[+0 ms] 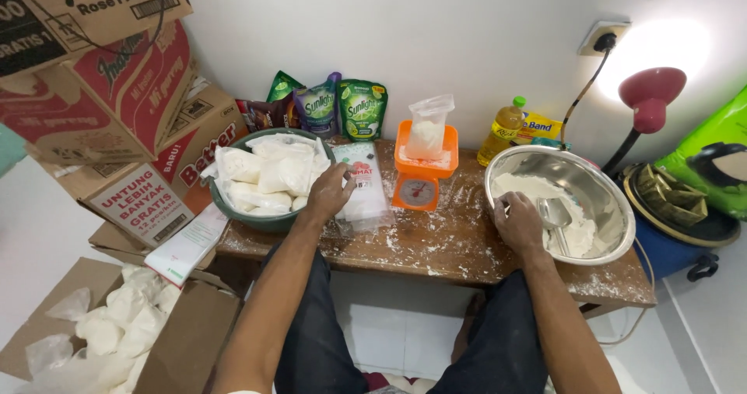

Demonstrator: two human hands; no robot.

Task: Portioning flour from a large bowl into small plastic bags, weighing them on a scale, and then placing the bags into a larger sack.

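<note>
2 hands, 2 bowls, 1 scale, 1 oil btl, 3 green pouches, 1 lamp.

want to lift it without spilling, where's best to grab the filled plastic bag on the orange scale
Pinch the empty upper part of the plastic bag, coming from above. It stands upright on the orange scale with white powder in its lower half and the open top free.

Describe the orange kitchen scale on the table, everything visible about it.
The orange scale is a small plastic kitchen scale with a square top tray and a round white dial on its front. It stands upright on the flour-dusted wooden table, between a stack of clear bags and a steel bowl. A clear plastic bag, partly filled with white powder, stands open on its tray. Neither hand touches it.
</note>
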